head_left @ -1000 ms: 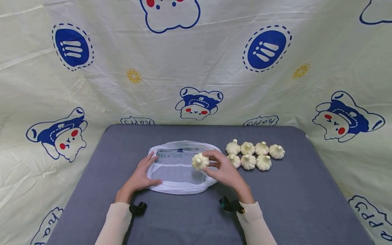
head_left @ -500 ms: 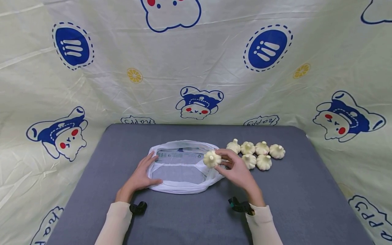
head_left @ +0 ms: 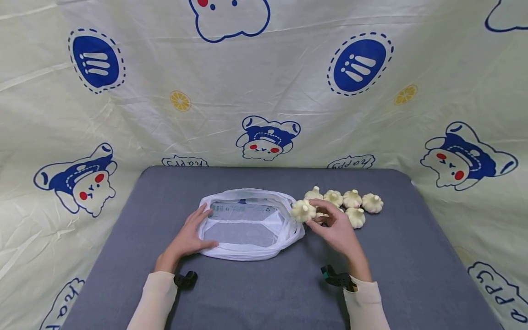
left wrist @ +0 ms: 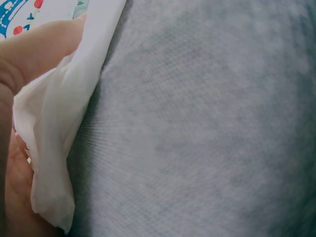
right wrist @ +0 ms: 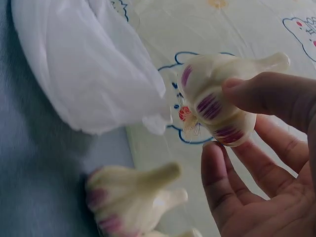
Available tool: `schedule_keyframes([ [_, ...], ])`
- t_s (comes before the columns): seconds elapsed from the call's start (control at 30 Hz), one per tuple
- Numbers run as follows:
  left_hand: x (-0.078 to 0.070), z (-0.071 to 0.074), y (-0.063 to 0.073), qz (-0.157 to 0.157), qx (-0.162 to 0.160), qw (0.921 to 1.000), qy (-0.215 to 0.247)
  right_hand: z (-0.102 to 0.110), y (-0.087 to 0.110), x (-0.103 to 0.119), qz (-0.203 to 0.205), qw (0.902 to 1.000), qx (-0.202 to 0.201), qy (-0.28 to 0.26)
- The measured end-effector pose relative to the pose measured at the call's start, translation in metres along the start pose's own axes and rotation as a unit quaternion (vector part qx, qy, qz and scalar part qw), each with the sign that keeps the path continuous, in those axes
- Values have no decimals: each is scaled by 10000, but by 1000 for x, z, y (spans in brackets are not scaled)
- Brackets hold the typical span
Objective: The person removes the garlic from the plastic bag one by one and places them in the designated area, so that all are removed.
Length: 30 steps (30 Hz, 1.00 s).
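Observation:
A white plastic bag (head_left: 247, 253) stands on the table with its mouth spread wide; the table surface shows through its thin bottom. On its left side my left hand (head_left: 190, 234) holds the rim, thumb toward the front. In the left wrist view, folds of the bag (left wrist: 59, 128) lie between thumb and palm. My right hand (head_left: 335, 227) pinches a garlic bulb (head_left: 304, 211) between thumb and fingertips, just off the bag's right rim. Purple streaks and root threads mark this garlic bulb (right wrist: 212, 98) in the right wrist view. Several other garlic bulbs (head_left: 352, 199) sit behind and right of that hand.
A dark grey cloth covers the table (head_left: 412, 275). Behind it hangs a pale curtain (head_left: 288, 82) with blue cartoon prints. The loose bulbs stand in two rows, the nearer row partly hidden by the right hand.
My right hand has moved right with the garlic bulb, from over the bag's mouth to beyond its right rim, near the other bulbs. The left hand stays in place.

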<state>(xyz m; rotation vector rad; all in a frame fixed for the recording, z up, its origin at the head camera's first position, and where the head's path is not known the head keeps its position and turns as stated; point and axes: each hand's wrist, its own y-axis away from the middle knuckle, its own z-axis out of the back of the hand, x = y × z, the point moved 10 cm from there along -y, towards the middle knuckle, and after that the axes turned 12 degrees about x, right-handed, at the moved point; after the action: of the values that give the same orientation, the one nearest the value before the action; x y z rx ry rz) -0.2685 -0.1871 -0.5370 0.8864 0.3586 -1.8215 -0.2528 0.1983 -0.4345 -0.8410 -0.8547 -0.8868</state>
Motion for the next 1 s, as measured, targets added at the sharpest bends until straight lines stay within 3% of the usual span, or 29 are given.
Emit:
schedule_keyframes([
  [0.3, 0, 0, -1, -48, 2, 10000, -51, 29, 18, -7, -63, 9989, -452, -106],
  [0.7, -3, 1, 0, -79, -31, 10000, -8, 70, 47, -12, -529, 9931, -950, 442],
  [1.0, 1, 0, 0, 20, 33, 10000, -16, 95, 67, -24, -912, 9825, -1260, 1022],
])
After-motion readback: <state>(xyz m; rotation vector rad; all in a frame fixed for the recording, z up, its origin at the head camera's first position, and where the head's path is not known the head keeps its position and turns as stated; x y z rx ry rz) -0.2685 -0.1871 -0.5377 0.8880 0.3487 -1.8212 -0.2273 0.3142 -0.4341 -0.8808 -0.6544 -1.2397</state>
